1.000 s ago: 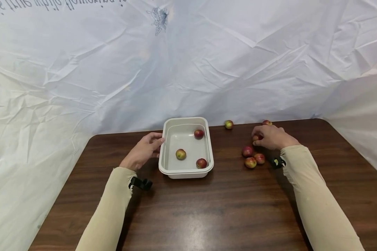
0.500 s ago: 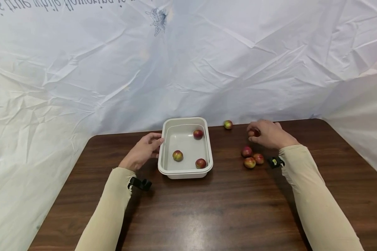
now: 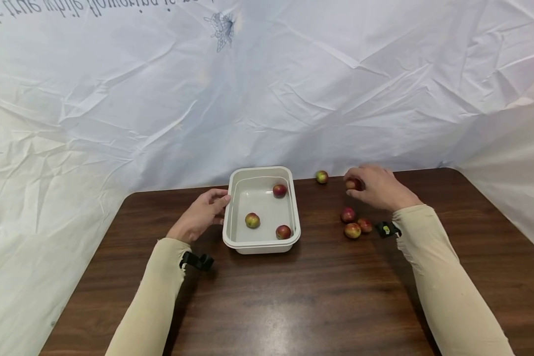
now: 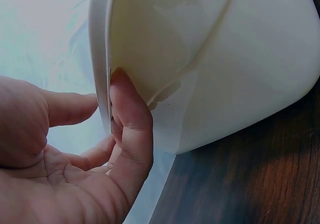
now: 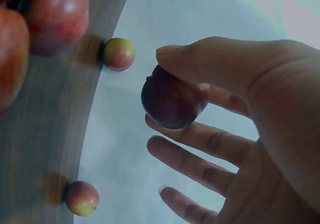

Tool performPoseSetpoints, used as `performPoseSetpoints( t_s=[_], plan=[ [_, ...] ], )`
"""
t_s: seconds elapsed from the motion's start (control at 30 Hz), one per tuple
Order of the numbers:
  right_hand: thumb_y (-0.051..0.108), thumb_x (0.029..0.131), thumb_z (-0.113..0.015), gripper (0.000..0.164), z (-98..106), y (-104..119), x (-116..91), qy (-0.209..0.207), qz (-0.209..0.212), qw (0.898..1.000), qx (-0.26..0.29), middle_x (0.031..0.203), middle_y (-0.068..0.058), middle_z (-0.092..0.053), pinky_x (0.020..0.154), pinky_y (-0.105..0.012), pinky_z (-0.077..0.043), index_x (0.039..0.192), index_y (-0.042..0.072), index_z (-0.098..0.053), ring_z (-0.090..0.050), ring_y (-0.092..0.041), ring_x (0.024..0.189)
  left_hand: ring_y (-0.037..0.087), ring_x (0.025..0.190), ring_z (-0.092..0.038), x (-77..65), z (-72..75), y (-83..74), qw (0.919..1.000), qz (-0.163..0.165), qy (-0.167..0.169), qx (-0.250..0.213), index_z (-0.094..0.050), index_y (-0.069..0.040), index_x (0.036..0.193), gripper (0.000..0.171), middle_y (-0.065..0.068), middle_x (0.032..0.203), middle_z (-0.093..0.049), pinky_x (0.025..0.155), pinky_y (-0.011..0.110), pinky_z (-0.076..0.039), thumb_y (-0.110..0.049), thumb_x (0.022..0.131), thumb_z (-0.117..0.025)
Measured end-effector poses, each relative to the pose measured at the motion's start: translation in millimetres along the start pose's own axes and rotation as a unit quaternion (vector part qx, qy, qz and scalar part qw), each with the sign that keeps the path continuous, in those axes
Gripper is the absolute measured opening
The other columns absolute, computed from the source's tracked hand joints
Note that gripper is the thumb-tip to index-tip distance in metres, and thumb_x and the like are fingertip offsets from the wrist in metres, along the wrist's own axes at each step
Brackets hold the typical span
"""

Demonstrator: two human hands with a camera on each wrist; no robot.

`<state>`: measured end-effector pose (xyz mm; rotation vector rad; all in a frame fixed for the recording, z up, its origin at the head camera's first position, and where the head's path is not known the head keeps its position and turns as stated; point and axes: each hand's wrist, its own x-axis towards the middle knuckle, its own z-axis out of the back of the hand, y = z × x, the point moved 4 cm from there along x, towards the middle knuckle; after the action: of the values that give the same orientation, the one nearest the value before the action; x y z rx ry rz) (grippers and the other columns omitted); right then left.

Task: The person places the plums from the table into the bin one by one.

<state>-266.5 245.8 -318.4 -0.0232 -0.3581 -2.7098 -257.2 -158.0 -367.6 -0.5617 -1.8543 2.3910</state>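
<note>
A white rectangular plastic tub (image 3: 262, 247) holds three red-yellow plums (image 3: 252, 220) spread over its floor. My left hand (image 3: 202, 212) pinches the tub's left rim, thumb on one side and fingertips on the other, as the left wrist view shows. Near the table's back edge my right hand (image 3: 378, 188) holds a dark red plum (image 5: 172, 97) between thumb and index finger, its other fingers spread. Just below that hand lies a cluster of three plums (image 3: 352, 230). To its left a greener plum (image 3: 322, 177) sits at the back edge.
The dark wooden table (image 3: 258, 301) meets a wrinkled white sheet (image 3: 267, 99) hanging behind it. In the right wrist view two loose plums, one yellow-red plum (image 5: 119, 54) and another plum (image 5: 82, 198), lie along the table edge.
My right hand has lifted the plum off the table and moved it slightly up and left. One plum in the tub has rolled a little left. My left hand stays at the rim.
</note>
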Motion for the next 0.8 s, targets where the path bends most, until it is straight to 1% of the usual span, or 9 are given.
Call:
performPoseSetpoints(
  t_s=[0.1,0.23,0.37,0.47,0.6,0.8],
  plan=[
    [0.023,0.098,-0.07,0.012,2,5,0,-0.009,0.008,1.0,0.001,0.093,-0.003,-0.057,0.084,-0.055,-0.036,0.097,0.017,-0.06,-0.05,-0.024,0.089,0.028,0.114,-0.062,0.3,0.2,0.0,1.0,0.001,-0.001,0.002,-0.038,-0.005,0.151,0.048,0.022,0.14,-0.052,0.09,0.035,-0.058,-0.028,0.11,-0.048],
    [0.023,0.097,-0.071,0.012,4,12,1,-0.025,0.016,1.0,-0.003,0.095,-0.003,-0.058,0.087,-0.059,-0.039,0.101,0.016,-0.062,-0.053,-0.025,0.092,0.029,0.118,-0.061,0.4,0.3,0.1,1.0,-0.001,0.001,0.003,-0.038,-0.005,0.152,0.049,0.023,0.139,-0.052,0.092,0.037,-0.058,-0.027,0.11,-0.049],
    [0.023,0.096,-0.072,0.015,5,20,0,-0.044,0.025,0.999,-0.009,0.103,-0.005,-0.063,0.09,-0.061,-0.04,0.108,0.016,-0.066,-0.058,-0.031,0.104,0.032,0.119,-0.06,0.0,0.2,0.1,1.0,-0.003,0.001,0.003,-0.037,-0.004,0.152,0.049,0.023,0.139,-0.051,0.092,0.037,-0.058,-0.027,0.11,-0.049],
    [0.023,0.096,-0.072,0.02,6,26,0,-0.056,0.034,0.998,-0.01,0.113,-0.007,-0.066,0.095,-0.064,-0.039,0.114,0.016,-0.067,-0.058,-0.036,0.115,0.031,0.118,-0.061,-0.2,0.2,-0.7,1.0,-0.002,-0.001,0.003,-0.038,-0.004,0.152,0.049,0.023,0.138,-0.052,0.091,0.036,-0.058,-0.026,0.11,-0.048],
    [0.024,0.096,-0.072,0.028,7,34,0,-0.069,0.045,0.997,-0.004,0.123,-0.01,-0.067,0.099,-0.064,-0.037,0.122,0.016,-0.068,-0.055,-0.039,0.121,0.03,0.114,-0.062,-0.2,-0.1,-1.6,1.0,-0.002,-0.003,0.002,-0.038,-0.004,0.151,0.047,0.023,0.137,-0.052,0.089,0.035,-0.058,-0.025,0.11,-0.048],
    [0.025,0.096,-0.073,0.034,7,45,1,-0.078,0.052,0.996,0.002,0.131,-0.011,-0.065,0.101,-0.06,-0.036,0.129,0.015,-0.067,-0.053,-0.036,0.127,0.03,0.116,-0.061,-0.6,0.1,-1.4,1.0,-0.003,0.0,0.003,-0.038,-0.004,0.152,0.048,0.023,0.137,-0.052,0.089,0.036,-0.058,-0.026,0.11,-0.048]
  ],
)
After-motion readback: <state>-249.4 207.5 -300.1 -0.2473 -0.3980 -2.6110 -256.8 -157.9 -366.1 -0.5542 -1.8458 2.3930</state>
